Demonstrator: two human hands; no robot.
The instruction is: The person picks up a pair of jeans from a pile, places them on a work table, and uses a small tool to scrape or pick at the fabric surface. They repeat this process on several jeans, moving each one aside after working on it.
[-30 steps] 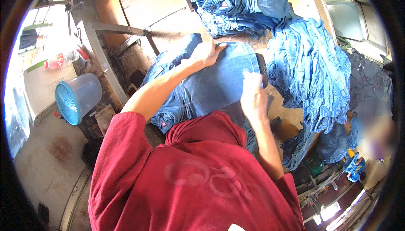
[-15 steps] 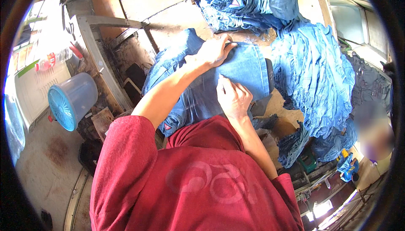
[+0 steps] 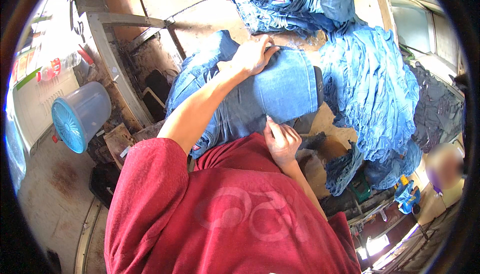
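A blue denim trouser leg (image 3: 290, 86) lies across in front of me, stretched over a dark board (image 3: 319, 86) whose end shows past the hem. My left hand (image 3: 251, 58) is closed at the far edge of the leg, thumb and fingers pinching the denim there. Close to my body, my right hand (image 3: 283, 141) is closed in a pinch at the near edge of the leg. Its fingertips hold something small and pale that I cannot make out. The rest of the jeans (image 3: 192, 79) lies bunched to the left, partly hidden under my left forearm.
Stacked jeans (image 3: 295, 1) stand at the back, and a crumpled denim pile (image 3: 372, 84) hangs at the right. Dark garments (image 3: 435, 104) lie farther right, near a blurred person (image 3: 445, 166). On the left are a clear bucket with a blue lid (image 3: 70, 124) and a wooden frame (image 3: 117, 69).
My right hand has drawn back toward my body, from on top of the leg to its near edge. The left hand stays at the far edge, shifted slightly.
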